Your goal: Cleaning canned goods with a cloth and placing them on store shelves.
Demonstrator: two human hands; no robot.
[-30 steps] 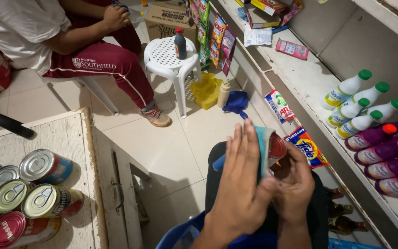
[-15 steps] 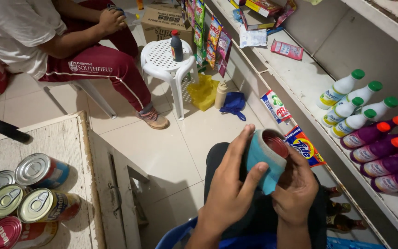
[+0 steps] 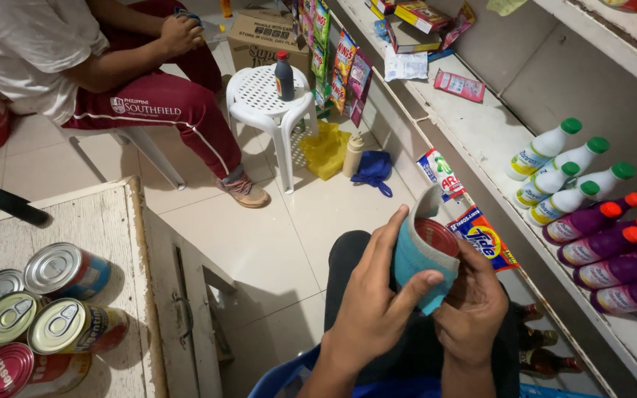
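Note:
My left hand (image 3: 374, 302) presses a teal cloth (image 3: 416, 254) around the side of a tin can (image 3: 437, 237) with a red top, held over my lap. My right hand (image 3: 473, 306) grips the can from below and the right. Both hands touch the can and cloth. Several more tin cans (image 3: 35, 309) lie on their sides on a white wooden counter (image 3: 105, 221) to my left.
A seated person in dark red trousers (image 3: 164, 110) is at the far left beside a white plastic stool (image 3: 267, 103) bearing a dark bottle (image 3: 284, 76). A shelf (image 3: 481, 133) on the right holds white bottles (image 3: 554, 173), purple bottles (image 3: 613, 250) and sachets. A yellow bag and blue cloth lie on the floor.
My hands have turned the can and shifted the cloth around it; the can's red top now faces up more plainly. The view has tilted slightly.

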